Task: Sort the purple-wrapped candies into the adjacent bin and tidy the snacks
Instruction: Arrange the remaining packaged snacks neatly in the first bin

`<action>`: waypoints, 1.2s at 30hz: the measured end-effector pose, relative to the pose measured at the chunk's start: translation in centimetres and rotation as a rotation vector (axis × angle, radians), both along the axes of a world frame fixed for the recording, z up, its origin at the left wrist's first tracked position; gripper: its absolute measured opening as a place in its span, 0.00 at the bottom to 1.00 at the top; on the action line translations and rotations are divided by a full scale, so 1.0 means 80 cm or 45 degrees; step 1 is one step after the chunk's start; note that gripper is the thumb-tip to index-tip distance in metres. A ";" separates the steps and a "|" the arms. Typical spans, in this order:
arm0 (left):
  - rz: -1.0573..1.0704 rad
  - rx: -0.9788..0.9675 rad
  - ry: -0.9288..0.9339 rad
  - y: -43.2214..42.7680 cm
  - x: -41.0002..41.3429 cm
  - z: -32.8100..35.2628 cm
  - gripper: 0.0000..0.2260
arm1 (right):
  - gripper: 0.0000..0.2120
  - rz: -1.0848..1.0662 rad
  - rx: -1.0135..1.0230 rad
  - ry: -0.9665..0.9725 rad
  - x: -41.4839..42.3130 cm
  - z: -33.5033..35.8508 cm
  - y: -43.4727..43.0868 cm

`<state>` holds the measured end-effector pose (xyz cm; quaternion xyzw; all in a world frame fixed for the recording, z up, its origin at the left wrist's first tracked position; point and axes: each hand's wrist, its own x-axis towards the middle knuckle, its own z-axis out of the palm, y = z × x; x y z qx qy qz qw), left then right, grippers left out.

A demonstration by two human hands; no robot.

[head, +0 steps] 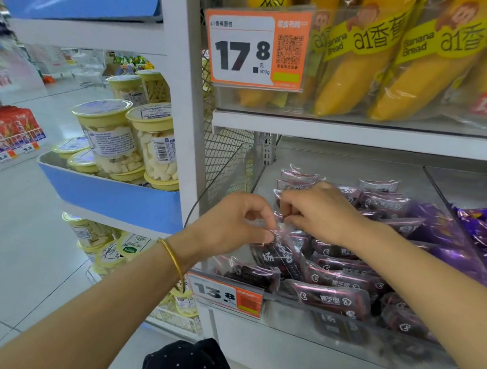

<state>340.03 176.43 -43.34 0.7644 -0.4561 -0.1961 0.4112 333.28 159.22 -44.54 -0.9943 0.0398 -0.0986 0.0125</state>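
A clear shelf bin (286,309) holds several dark maroon snack packets (332,298) lying in loose rows. My left hand (234,221) pinches the clear end seal of one dark packet (275,252) at the bin's left side. My right hand (320,214) is over the same spot, fingers curled down on the packets' ends beside the left hand; what it holds is hidden. Shiny purple-wrapped candies (484,230) fill the adjacent bin to the right, behind a clear divider (446,208). Purple wrappers (431,221) also lie at the right edge of the dark-packet bin.
An orange price tag reading 13.8 (225,293) is clipped to the bin's front. Above, a shelf (353,134) carries yellow banana bread bags (358,63) and a 17.8 tag (256,46). Left, a blue tray (107,193) holds clear tubs with yellow lids (111,139).
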 end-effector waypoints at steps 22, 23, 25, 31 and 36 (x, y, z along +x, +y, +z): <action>-0.103 1.083 -0.260 0.020 0.003 0.013 0.31 | 0.05 0.015 0.119 -0.033 -0.007 0.000 -0.004; -0.138 1.208 -0.417 0.020 0.003 0.013 0.27 | 0.05 0.016 0.120 -0.030 -0.007 0.000 -0.004; -0.221 1.327 -0.704 0.016 0.005 0.009 0.17 | 0.05 0.013 0.128 -0.028 -0.007 0.000 -0.004; -0.240 1.046 -0.777 0.008 0.015 -0.004 0.05 | 0.05 0.016 0.159 -0.046 -0.009 -0.001 -0.004; 0.037 0.285 -0.340 0.012 -0.007 -0.015 0.10 | 0.05 0.008 0.153 -0.046 -0.009 0.000 -0.004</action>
